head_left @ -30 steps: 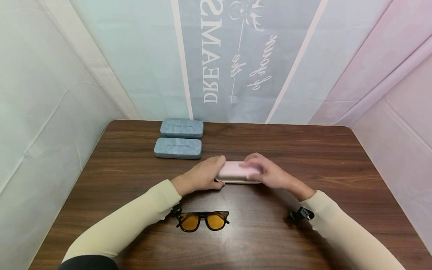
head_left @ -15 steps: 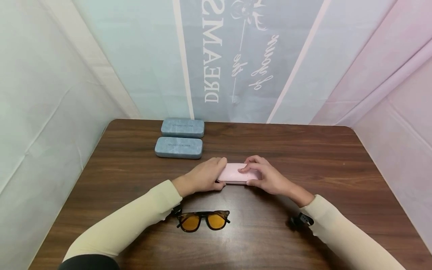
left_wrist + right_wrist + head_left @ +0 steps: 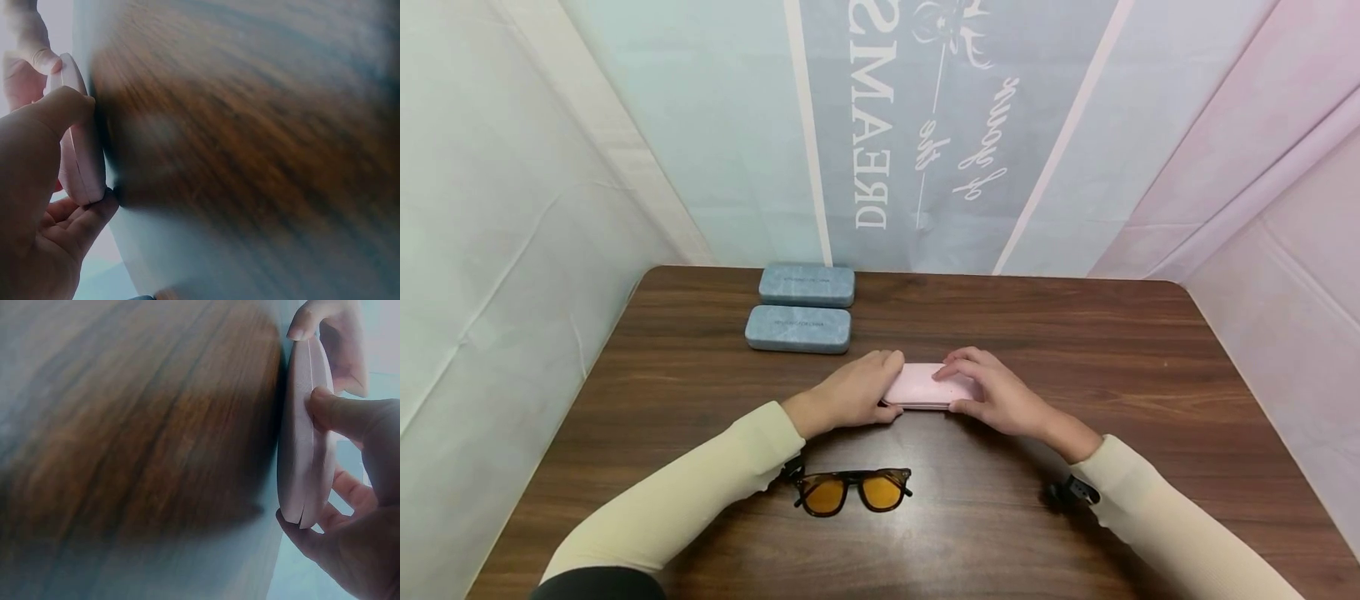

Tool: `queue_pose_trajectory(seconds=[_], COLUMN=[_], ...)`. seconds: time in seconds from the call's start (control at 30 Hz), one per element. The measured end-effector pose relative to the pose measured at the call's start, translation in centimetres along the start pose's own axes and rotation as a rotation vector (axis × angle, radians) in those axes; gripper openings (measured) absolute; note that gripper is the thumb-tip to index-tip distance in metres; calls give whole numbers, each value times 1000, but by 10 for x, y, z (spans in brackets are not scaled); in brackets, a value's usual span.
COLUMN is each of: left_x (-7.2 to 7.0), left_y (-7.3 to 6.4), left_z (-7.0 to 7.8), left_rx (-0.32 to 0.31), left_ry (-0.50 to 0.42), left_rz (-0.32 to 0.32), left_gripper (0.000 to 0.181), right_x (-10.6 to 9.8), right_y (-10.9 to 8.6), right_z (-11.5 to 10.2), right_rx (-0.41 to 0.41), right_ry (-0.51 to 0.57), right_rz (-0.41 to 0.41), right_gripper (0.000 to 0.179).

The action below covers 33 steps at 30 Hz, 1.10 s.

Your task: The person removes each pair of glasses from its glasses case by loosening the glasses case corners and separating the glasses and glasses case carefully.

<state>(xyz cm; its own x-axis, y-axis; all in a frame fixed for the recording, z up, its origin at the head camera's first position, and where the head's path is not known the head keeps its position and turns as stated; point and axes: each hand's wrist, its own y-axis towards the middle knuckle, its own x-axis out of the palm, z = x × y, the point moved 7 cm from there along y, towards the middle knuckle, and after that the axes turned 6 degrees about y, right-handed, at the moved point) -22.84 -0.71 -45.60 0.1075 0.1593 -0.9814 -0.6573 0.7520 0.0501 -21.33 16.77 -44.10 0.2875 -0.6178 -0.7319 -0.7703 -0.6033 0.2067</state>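
A pink glasses case (image 3: 917, 384), its lid down, lies on the brown wooden table between both hands. My left hand (image 3: 853, 390) grips its left end, thumb along the near side. At the right end, my right hand (image 3: 1002, 397) holds it with the thumb at the front seam and fingers over the top. The right wrist view shows the seam of the case (image 3: 305, 434) as a thin line, slightly wider at the near end. Closer to the body lie black-framed glasses (image 3: 824, 495) with orange lenses, beside the left wrist.
Two blue-grey glasses cases, a front one (image 3: 798, 328) and a rear one (image 3: 807, 285), lie one behind the other at the back left of the table (image 3: 1075, 333). Printed fabric (image 3: 955, 208) hangs behind the table, with pale fabric at both sides.
The right hand, blurred a second ago, has settled slightly nearer on the pink glasses case, and the case's blur is gone. The left hand keeps its grip. Little differs over the last half second.
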Motion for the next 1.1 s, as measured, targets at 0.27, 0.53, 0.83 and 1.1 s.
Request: queue_pose_trajectory(seconds=[0.27,0.53,0.83,1.1], left_x=[-1,0,1,3], left_y=[-1,-3,-4,-6], left_z=[0,-1,-1,1], left_rx=[7,18,-16,-40], left_ry=[-25,-60,-72,-51], left_rz=[13,40,8,-17], left_gripper=[45,45,60,71], right_x=[-2,0,4,6], right_y=[-1,-3,-7,-8], right_z=[2,4,7,8], right_rx=[21,23,56,67], right_ry=[-7,-15,-38,-59], right_rz=[22,25,13,-9], right_gripper=[62,62,68,74])
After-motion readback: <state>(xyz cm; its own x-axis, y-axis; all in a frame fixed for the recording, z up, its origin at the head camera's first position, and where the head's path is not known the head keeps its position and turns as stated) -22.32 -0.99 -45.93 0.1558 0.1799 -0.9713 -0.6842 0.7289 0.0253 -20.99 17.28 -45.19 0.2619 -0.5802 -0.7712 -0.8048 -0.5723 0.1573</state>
